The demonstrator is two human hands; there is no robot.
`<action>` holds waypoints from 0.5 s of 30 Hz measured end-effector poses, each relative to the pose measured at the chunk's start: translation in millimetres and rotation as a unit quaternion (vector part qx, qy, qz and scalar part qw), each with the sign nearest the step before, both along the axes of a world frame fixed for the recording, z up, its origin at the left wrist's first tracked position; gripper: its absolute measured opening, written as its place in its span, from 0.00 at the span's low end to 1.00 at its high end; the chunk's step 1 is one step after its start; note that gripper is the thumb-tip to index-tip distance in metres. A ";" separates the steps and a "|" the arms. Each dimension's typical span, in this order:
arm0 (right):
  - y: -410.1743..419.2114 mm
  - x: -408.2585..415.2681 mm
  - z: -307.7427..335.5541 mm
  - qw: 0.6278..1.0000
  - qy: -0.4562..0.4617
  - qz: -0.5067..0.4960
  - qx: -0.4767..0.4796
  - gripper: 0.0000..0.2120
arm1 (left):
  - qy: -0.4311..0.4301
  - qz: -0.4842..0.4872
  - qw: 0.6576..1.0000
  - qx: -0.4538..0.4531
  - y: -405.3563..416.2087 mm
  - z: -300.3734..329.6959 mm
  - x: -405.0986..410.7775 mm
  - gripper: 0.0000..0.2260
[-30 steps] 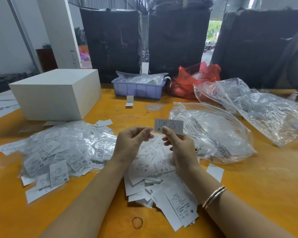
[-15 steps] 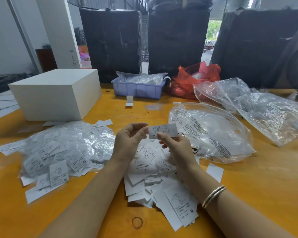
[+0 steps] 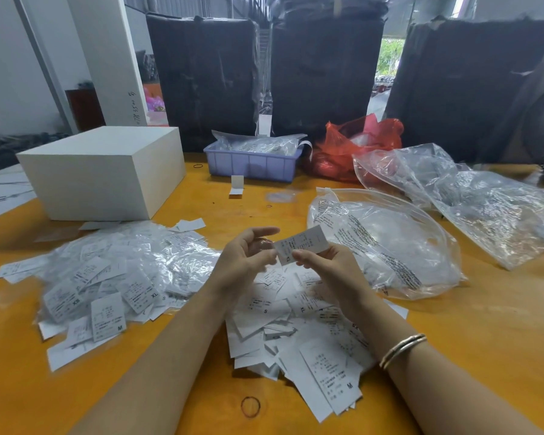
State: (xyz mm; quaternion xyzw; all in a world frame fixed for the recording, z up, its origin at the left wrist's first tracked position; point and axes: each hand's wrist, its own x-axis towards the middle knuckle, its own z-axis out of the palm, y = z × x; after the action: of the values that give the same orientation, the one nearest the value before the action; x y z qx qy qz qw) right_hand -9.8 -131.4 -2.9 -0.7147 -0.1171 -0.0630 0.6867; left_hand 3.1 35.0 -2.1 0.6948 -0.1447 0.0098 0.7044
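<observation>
Over label pile [image 3: 296,328]: right hand [image 3: 335,270] pinches tag [image 3: 303,243], left hand [image 3: 244,265] half-curled.

Forearms converge forward. Right grip [image 3: 333,268] pinches a label [image 3: 307,242], thumb on top; left grip [image 3: 245,262], fingers loosely curled, hangs just left of the label.
</observation>
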 end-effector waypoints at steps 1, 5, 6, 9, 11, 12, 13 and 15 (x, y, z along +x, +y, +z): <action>-1.2 -0.1 0.7 1.000 -0.003 0.010 0.004 0.04 | -0.005 0.006 1.000 -0.009 0.5 0.6 -0.4 0.14; -7.2 0.7 3.0 1.000 -0.014 0.018 0.003 0.03 | -0.019 0.020 0.999 -0.029 -0.4 1.3 -2.6 0.12; -8.3 1.2 2.7 1.000 -0.018 0.018 0.002 0.03 | -0.022 0.025 0.999 -0.032 -1.1 1.4 -3.1 0.11; -9.4 1.6 2.0 0.999 -0.030 0.021 -0.009 0.02 | -0.023 0.032 0.999 -0.037 -2.7 1.9 -3.8 0.10; -10.3 1.6 1.4 0.998 -0.048 0.014 -0.023 0.04 | -0.022 0.032 0.998 -0.038 -3.3 2.2 -4.1 0.10; -10.6 1.1 1.6 0.998 -0.059 0.012 -0.029 0.04 | -0.021 0.032 0.998 -0.042 -3.4 2.2 -4.1 0.10; -10.6 0.4 2.3 0.997 -0.073 0.011 -0.032 0.04 | -0.019 0.031 0.998 -0.046 -3.3 2.1 -4.1 0.10; -10.2 -1.1 3.8 0.994 -0.105 0.004 -0.036 0.03 | -0.010 0.025 0.998 -0.061 -2.7 2.4 -4.1 0.11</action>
State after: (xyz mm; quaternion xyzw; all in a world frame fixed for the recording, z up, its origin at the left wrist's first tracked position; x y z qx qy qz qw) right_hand -11.0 -141.7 0.9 -0.7282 -0.1933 -0.1308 0.6444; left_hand -1.0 32.3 0.3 0.6536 -0.1333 0.0432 0.7438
